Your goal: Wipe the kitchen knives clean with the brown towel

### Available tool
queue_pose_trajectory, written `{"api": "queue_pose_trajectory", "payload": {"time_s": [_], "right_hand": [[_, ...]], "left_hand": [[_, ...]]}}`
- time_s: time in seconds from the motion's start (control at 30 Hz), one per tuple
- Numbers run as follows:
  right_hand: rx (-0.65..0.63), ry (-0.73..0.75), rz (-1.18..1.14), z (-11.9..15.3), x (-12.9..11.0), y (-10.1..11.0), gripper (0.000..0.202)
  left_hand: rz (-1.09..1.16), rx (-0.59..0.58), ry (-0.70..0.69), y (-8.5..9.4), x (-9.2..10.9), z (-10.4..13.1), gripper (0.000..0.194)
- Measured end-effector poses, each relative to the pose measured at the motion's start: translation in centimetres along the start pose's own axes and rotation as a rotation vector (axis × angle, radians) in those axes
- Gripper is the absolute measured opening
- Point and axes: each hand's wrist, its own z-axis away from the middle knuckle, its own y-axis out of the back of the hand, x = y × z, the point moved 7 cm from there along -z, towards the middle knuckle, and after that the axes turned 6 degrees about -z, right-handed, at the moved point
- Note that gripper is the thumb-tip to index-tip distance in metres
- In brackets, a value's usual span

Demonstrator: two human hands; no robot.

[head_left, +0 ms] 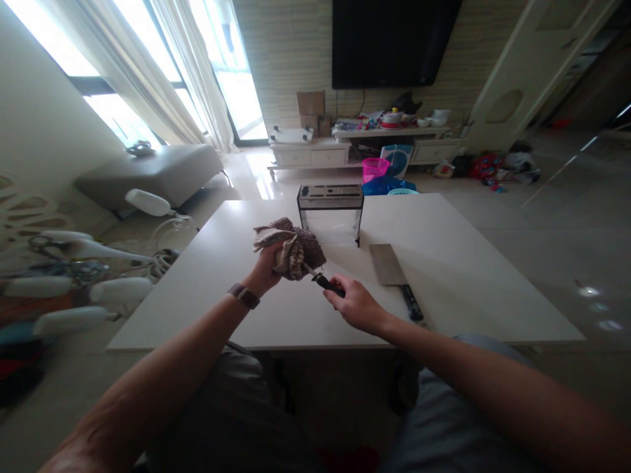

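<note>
A crumpled brown cloth (308, 246) is bunched in my left hand (269, 266), whose fingers are wrapped round it. My right hand (357, 302) grips the black handle of a narrow metal kitchen tool (328, 284). The tool's metal part goes into the cloth, which hides most of it, so I cannot tell whether it is a knife or a sharpening steel. Right of my hands, a cleaver (389, 266) lies flat, black handle towards me. Behind the cloth stands a knife block (331, 220) with clear sides and a slotted top.
Everything rests on a white table (473, 289), with its near edge close to my legs. Left of it is a lamp with white shades (148, 202). A pink basket (374, 169) and a low white cabinet (328, 156) are beyond the far edge.
</note>
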Motion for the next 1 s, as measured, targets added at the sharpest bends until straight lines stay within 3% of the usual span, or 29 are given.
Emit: {"api": "queue_pose_trajectory", "payload": {"time_s": [0.8, 1.0], "right_hand": [[0.001, 0.015, -0.005, -0.1, 0.2, -0.1, 0.017], [0.014, 0.029, -0.025, -0.1, 0.1, -0.1, 0.017]], "left_hand": [[-0.006, -0.014, 0.011, -0.5, 0.1, 0.4, 0.016], [0.023, 0.002, 0.057, -1.7, -1.4, 1.3, 0.011]]}}
